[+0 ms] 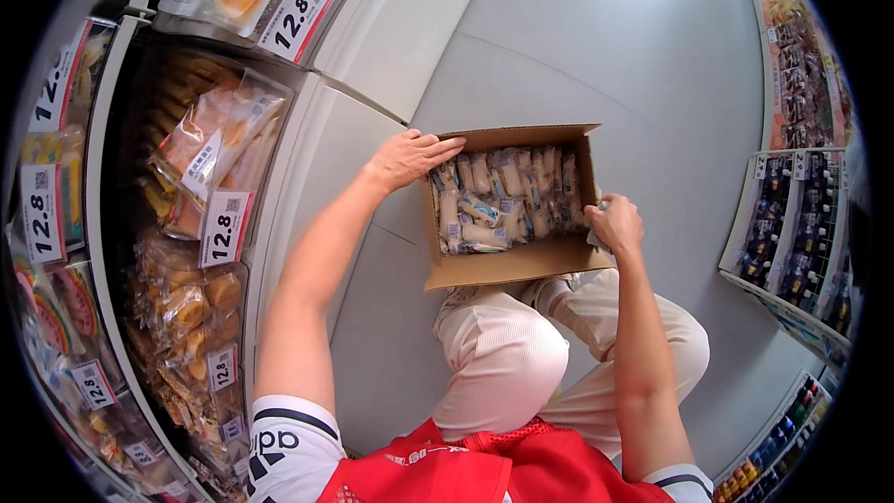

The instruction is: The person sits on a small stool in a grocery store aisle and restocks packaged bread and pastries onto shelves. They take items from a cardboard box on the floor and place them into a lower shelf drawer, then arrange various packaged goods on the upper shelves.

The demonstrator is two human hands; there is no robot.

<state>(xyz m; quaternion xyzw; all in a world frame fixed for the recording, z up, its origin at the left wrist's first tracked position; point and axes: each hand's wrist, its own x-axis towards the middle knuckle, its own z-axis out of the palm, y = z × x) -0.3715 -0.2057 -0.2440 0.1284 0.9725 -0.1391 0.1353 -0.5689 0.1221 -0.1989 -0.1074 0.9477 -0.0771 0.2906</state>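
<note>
An open cardboard box (517, 262) is in front of my bent knees, its near flap folded outward. Inside lie many small clear-wrapped pale snack packets (513, 175), some with blue print. My left hand (412, 157) grips the box's far left corner, fingers laid along the top rim. At the right wall is my right hand (616, 223), closed around a crumpled pale cloth-like item (599, 241) that shows on both sides of the fist. Most of that item is hidden by the fingers.
To my left rise shelves with bagged baked goods (209, 140) and price tags (227, 229). A white shelf base (363, 147) runs close beside the box. Grey floor tiles (559, 49) extend ahead. Racks of dark packaged goods (796, 223) stand at the right.
</note>
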